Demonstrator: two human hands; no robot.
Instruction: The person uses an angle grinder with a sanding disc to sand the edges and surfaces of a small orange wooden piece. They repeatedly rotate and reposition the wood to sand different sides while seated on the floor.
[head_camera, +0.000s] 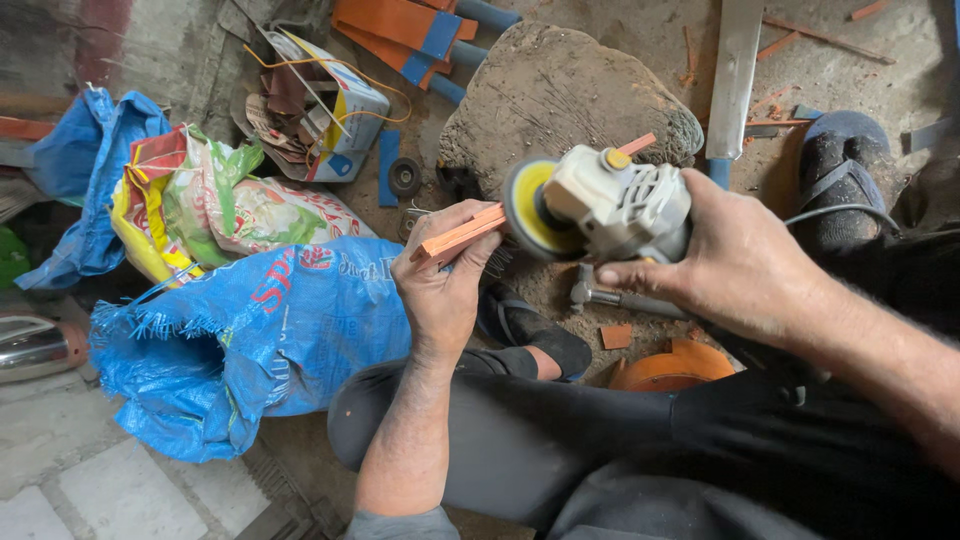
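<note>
My left hand (440, 275) grips a thin orange strip (455, 238) and holds it against the yellow disc (527, 210) of a white angle grinder (620, 203). My right hand (725, 260) is wrapped around the grinder's body from the right. The strip's far end (637, 144) sticks out above the grinder. A grey cable (840, 212) runs from the tool to the right. Both hands are above my knees, which are in dark trousers.
A large flat stone (560, 90) lies behind the grinder. A hammer (600, 293) rests on the ground under it. Blue sacks (250, 340) and printed bags (220, 200) fill the left. A box of scraps (320, 110) and orange-blue pieces (410, 30) lie at the back.
</note>
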